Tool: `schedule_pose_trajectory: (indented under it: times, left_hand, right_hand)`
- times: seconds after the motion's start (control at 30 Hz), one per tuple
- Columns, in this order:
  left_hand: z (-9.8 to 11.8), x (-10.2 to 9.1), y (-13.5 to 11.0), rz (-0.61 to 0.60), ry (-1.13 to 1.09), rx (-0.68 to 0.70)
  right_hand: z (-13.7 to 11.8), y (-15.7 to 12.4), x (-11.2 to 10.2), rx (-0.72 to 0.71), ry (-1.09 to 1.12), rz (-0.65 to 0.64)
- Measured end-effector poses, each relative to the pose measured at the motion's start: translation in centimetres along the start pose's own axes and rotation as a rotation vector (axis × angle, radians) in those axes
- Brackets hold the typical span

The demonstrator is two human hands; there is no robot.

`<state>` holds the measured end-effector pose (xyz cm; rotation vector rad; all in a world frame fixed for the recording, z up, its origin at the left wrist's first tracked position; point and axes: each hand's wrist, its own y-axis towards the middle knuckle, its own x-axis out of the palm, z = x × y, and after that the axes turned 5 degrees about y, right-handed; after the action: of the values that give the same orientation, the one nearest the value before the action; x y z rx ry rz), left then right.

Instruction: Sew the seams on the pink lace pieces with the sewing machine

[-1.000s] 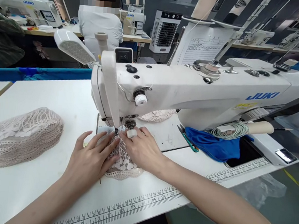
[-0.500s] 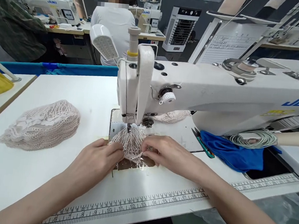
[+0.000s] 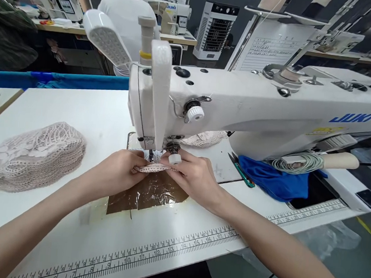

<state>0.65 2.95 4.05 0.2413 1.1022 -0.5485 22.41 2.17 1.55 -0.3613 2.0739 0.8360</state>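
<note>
Under the needle area of a white sewing machine (image 3: 256, 102) lies a pale pink lace piece (image 3: 152, 167), its near edge folded up. My left hand (image 3: 119, 171) is closed on the left end of that edge. Fingers of my right hand (image 3: 195, 174) pinch its right end, close beside the presser foot (image 3: 151, 155). Part of the lace behind the foot is hidden by my hands and the machine head. Brown tape (image 3: 155, 190) with a shiny surface shows on the table just below the lace.
A stack of lace pieces (image 3: 37, 156) lies on the left of the white table. More lace (image 3: 205, 138) sits behind the needle area. To the right are thread snips (image 3: 241, 170), blue cloth (image 3: 273, 179) and a coiled cord (image 3: 297, 161). A ruler strip (image 3: 149, 257) runs along the front edge.
Both hands have moved forward to the presser foot with the lace, uncovering more brown tape. The lace edge is now folded up. The view has shifted a little to the right.
</note>
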Motion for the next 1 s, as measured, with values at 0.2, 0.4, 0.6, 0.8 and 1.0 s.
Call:
schedule_pose_trajectory:
  times: [0.2,0.4,0.6,0.8,1.0]
  left_hand:
    - [0.3,-0.7,-0.3,-0.06,-0.199,-0.032]
    - [0.5,0.5,-1.4,0.01,-0.204,0.024]
    - [-0.3,3.9,-3.2,0.294,0.188,0.302]
    - [-1.0,4.7,-3.0,0.467,0.337,0.439]
    - [0.4,4.2,-3.5,0.439,0.377,0.379]
  right_hand:
    - [0.3,0.5,0.2,0.101,0.028,-0.094]
    - [0.4,0.7,-0.1,0.069,0.08,-0.162]
    - [-0.4,0.6,-0.6,-0.17,-0.09,-0.32]
    - [-0.1,0.5,-0.5,-0.29,-0.225,-0.297]
    - [0.0,0.4,-0.6,-0.361,-0.225,-0.25]
